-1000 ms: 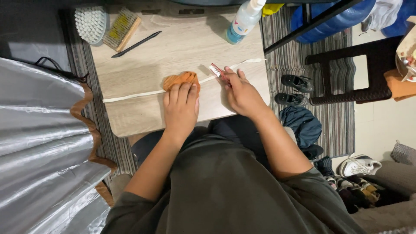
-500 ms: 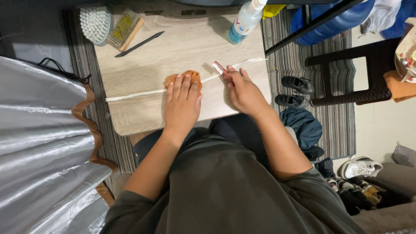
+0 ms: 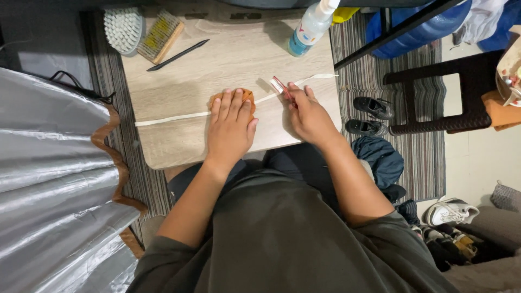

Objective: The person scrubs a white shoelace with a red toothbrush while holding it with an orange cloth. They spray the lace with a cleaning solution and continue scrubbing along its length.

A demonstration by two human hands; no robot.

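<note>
A long white strip (image 3: 179,116) lies flat across the wooden table (image 3: 239,59), thin and pale like a shoelace or tape. Its long axis runs from the table's left edge up and rightward toward the far right corner, where its end (image 3: 320,76) rests. Near the middle an orange cloth (image 3: 247,95) sits over it, mostly hidden under the left hand (image 3: 230,127), which presses down flat with fingers straight and close together, pointing away from the body. Just to the right, the right hand (image 3: 309,116) grips a small red-handled brush (image 3: 281,87) between curled fingers, its head touching the strip and its handle slanting back toward the palm. Both forearms reach forward from the torso. Farther off on the table stand a spray bottle (image 3: 309,27), a black pen (image 3: 176,55), a wooden brush (image 3: 160,34) and a round white brush (image 3: 124,28).
</note>
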